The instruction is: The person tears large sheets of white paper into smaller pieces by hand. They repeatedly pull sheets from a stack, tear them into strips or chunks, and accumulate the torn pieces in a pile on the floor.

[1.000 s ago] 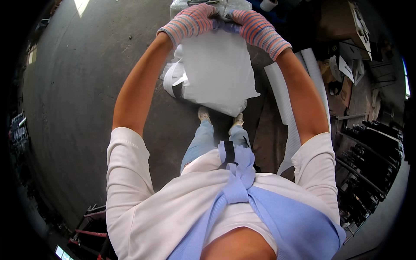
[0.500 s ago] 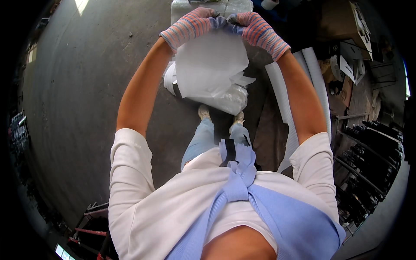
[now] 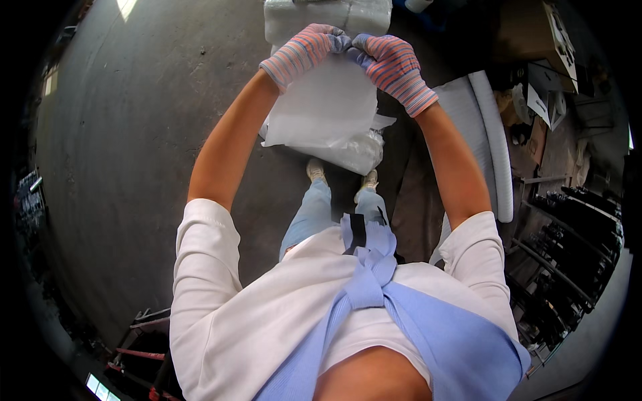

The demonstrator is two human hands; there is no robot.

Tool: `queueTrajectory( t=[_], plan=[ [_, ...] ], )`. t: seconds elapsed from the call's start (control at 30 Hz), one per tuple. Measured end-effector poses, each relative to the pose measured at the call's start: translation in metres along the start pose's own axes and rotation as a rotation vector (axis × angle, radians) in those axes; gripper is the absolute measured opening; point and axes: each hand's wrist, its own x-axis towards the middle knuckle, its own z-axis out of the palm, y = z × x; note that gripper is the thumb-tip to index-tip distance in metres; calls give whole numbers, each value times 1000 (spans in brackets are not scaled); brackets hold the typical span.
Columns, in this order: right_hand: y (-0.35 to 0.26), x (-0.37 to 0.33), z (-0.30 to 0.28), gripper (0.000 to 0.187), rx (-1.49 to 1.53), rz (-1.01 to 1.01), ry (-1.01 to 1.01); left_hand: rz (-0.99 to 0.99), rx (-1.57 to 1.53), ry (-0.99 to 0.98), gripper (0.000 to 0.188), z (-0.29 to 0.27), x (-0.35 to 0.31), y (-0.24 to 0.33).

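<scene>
Both my hands wear striped orange and grey-blue knit gloves. My left hand (image 3: pixel 311 52) and my right hand (image 3: pixel 393 65) are close together in front of me, fingers pinched at the top edge of a white foam sheet (image 3: pixel 324 110). From the fingers the sheet hangs down, its lower corner spread to the left. Crumpled clear plastic wrap (image 3: pixel 364 152) shows under its lower right edge, in front of my shoes. Just beyond my hands lies a package in clear wrap (image 3: pixel 301 21). Whatever lies behind the sheet is hidden.
At right, a long roll of white foam (image 3: pixel 493 147) lies on the grey floor (image 3: pixel 127 160). Cardboard boxes (image 3: pixel 535 43) stand at the far right. A rack with dark parts (image 3: pixel 568 234) is nearer on the right, and another frame with red bars (image 3: pixel 140 353) at lower left.
My hands have come nearer to me, the left also shifting right. The foam sheet came with them, and the white and black strip at its left side no longer shows.
</scene>
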Motion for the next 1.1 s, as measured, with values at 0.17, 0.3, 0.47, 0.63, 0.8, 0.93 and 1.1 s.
queueTrajectory(
  t=[0.17, 0.3, 0.47, 0.63, 0.8, 0.93, 1.1],
  plan=[
    [-16, -17, 7, 13, -15, -220, 109, 33, -236, 235, 13, -12, 19, -44],
    [-37, -85, 21, 10, 84, -331, -193, 43, 286, 522, 14, -41, 2, -27],
    [1, -332, 62, 15, 132, -26, -1043, 38, 1013, 960, 31, -194, -53, -21],
    [76, -586, 2, 26, -102, 686, -1695, -156, 973, 1554, 36, -326, -157, 30],
    [106, -525, 12, 32, -158, 1286, -970, 51, 1142, 1417, 29, -313, -167, 1],
    [94, -346, 56, 36, -147, 1393, -304, 377, 842, 1173, 15, -154, -87, -72],
    [62, -202, 148, 15, 1024, 1306, 621, -77, 990, 871, 19, 57, -25, -164]
  ],
)
